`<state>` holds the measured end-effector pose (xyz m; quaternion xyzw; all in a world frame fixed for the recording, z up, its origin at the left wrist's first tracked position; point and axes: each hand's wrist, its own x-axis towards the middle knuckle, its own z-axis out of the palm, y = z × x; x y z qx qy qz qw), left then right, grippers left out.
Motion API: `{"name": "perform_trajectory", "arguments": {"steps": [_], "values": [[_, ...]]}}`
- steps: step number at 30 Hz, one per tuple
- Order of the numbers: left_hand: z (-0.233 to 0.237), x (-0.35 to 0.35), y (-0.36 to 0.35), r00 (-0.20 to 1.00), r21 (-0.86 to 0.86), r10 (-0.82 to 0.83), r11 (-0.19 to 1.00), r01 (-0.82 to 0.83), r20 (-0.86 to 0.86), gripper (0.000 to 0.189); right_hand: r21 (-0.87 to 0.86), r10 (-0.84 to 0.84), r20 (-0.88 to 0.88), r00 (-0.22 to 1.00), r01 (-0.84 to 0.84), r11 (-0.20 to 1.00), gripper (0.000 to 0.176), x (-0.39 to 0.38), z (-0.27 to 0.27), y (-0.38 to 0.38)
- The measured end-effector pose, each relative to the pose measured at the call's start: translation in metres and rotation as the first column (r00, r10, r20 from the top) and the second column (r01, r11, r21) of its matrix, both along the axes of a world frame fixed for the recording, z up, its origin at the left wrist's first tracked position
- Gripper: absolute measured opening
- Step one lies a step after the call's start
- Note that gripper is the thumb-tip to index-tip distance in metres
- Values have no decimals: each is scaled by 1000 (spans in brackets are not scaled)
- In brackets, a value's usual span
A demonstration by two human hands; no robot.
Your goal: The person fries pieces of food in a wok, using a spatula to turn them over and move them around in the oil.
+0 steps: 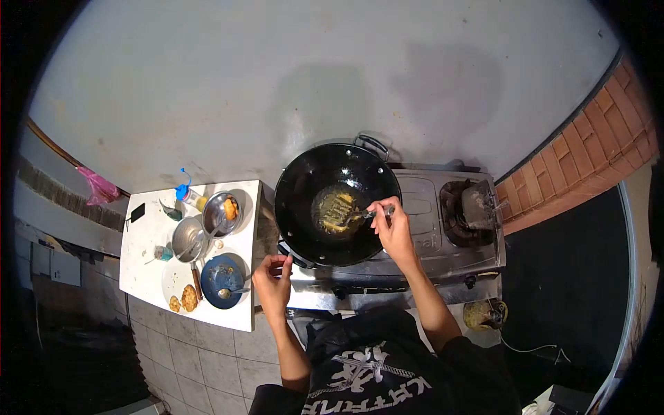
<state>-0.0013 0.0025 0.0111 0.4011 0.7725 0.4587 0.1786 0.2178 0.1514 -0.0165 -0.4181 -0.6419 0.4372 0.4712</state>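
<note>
A black two-handled wok point(294, 187) sits on the stove's left burner with a small pool of oil in its bottom. My right hand point(393, 234) is closed round the handle of a slotted spatula point(358, 215), whose head lies in the oil. Yellowish colour shows through and around the slots; whether it is food or only oil is hard to make out. At the wok's near left edge, my left hand point(274, 282) has its fingertips and thumb pinched on the wok handle point(296, 256).
The white table point(235, 315) at left holds a steel bowl point(220, 216) with fried food, a steel saucepan point(188, 238), a blue plate point(223, 280), a white plate with fried pieces point(189, 297) and a blue-capped bottle point(190, 196). A second burner point(460, 214) is at right, beside a brick edge point(581, 152).
</note>
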Motion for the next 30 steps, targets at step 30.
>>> {"name": "perform_trajectory", "arguments": {"steps": [30], "values": [[8, 4, 3, 997, -6, 54, 998, -54, -55, 21, 182, 232, 291, 928, -292, 939, 13, 39, 58, -10]]}}
